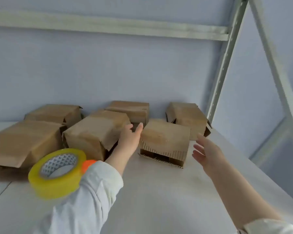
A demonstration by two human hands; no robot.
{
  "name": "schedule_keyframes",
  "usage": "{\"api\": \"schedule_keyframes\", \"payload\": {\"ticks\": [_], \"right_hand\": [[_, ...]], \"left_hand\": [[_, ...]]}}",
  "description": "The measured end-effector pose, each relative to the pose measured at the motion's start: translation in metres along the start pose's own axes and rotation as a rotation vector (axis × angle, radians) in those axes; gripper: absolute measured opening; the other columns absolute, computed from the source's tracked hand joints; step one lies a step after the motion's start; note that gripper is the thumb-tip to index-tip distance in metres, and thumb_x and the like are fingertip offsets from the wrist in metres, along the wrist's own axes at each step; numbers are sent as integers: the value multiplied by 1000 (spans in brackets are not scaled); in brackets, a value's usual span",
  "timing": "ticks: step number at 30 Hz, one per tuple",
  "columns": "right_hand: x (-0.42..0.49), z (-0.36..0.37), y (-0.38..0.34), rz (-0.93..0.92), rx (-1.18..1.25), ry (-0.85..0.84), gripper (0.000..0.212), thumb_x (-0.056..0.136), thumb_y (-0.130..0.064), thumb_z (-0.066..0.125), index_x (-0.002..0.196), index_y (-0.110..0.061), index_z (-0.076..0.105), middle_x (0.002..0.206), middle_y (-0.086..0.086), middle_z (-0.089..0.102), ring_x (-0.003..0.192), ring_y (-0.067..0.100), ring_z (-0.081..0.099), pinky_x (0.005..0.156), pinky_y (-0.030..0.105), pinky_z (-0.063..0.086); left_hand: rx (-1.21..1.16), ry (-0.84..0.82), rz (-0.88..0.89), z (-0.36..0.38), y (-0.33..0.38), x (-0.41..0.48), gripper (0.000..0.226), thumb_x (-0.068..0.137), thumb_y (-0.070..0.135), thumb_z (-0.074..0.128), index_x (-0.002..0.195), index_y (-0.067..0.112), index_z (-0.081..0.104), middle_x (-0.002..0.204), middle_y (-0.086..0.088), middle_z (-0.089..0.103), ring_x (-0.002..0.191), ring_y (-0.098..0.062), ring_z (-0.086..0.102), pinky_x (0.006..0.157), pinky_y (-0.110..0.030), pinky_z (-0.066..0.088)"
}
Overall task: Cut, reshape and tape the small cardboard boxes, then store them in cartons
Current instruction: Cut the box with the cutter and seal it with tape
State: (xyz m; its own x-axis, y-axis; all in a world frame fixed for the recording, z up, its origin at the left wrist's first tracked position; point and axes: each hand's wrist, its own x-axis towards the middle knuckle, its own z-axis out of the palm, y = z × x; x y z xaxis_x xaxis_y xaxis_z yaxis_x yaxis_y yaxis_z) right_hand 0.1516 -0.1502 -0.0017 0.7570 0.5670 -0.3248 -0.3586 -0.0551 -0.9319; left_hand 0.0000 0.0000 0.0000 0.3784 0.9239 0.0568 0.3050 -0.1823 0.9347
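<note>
Six boxes [166, 141], one tape roll [55, 182]; left hand [129, 141], right hand [208, 154]: grip spread, empty.

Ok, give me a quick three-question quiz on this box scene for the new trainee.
1. True or false: the right hand grips the tape roll.
2. How many cardboard boxes sit on the white surface? A four, B six, C nine.
3. Fill in: the tape roll is ____ in colour.
Key: 1 false, the right hand is open and empty; 2 B; 3 yellow.
</note>
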Motion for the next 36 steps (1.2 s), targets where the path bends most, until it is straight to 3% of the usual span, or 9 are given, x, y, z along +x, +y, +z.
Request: {"api": "schedule_keyframes", "payload": {"ticks": [4,8,13,16,19,23,28,32,36], "right_hand": [[21,11,5,-9,-50,-63,62,80,-52,66,123,-10,53,123,5,56,115,24,54,100,39,46],[29,15,12,-7,-87,-151,26,90,-37,59,103,-15,59,108,3,62,104,21,58,99,35,45],[23,13,11,-61,-50,-213,19,94,-23,52,109,-12,58,102,0,61,94,17,57,83,30,45],[16,8,5,-68,-14,-274,16,94,-16,50,106,-12,60,103,0,63,91,16,57,77,28,46],[10,4,1,-76,13,-376,24,94,-11,50,116,-9,60,111,1,65,100,18,60,83,31,49],[-4,4,-7,-7,-14,-437,48,84,-35,64,126,-18,52,134,3,49,127,28,45,98,49,46],[-25,9,-13,145,99,-574,75,60,-53,72,121,-17,50,129,14,49,117,35,54,86,53,52],[-32,9,-2,239,132,-624,95,54,-61,75,130,-11,49,124,13,57,101,34,66,76,53,55],[-35,4,9,407,189,-734,117,36,-74,78,127,-6,53,126,15,59,111,37,60,89,58,48]], "left_hand": [[-165,-175,-243,5,-10,28,49,92,54,43,111,13,60,120,-1,57,113,-22,51,103,-35,36],[-354,-362,-325,13,-20,36,40,88,54,50,110,24,61,118,-1,65,113,-21,56,108,-41,35],[-455,-489,-257,2,-12,27,33,85,52,55,102,27,68,111,-2,70,111,-21,60,103,-39,39],[-443,-408,-172,-7,-3,10,51,76,48,68,117,20,58,112,-6,67,108,-25,60,95,-37,42],[-438,-177,-12,-14,6,-9,56,78,32,71,126,26,42,107,3,60,90,-9,61,71,-24,47],[-155,13,346,-23,16,-42,72,70,32,78,127,40,34,123,23,44,113,11,44,87,-8,38],[609,206,870,-25,13,-79,91,62,50,66,140,21,30,138,7,37,127,-12,37,104,-29,32],[934,174,1005,-29,3,-105,88,63,52,67,137,21,33,140,-7,39,124,-22,41,102,-30,29],[1084,93,1079,-36,-6,-122,92,62,51,75,138,24,31,144,-8,34,129,-24,39,102,-35,31]]}}
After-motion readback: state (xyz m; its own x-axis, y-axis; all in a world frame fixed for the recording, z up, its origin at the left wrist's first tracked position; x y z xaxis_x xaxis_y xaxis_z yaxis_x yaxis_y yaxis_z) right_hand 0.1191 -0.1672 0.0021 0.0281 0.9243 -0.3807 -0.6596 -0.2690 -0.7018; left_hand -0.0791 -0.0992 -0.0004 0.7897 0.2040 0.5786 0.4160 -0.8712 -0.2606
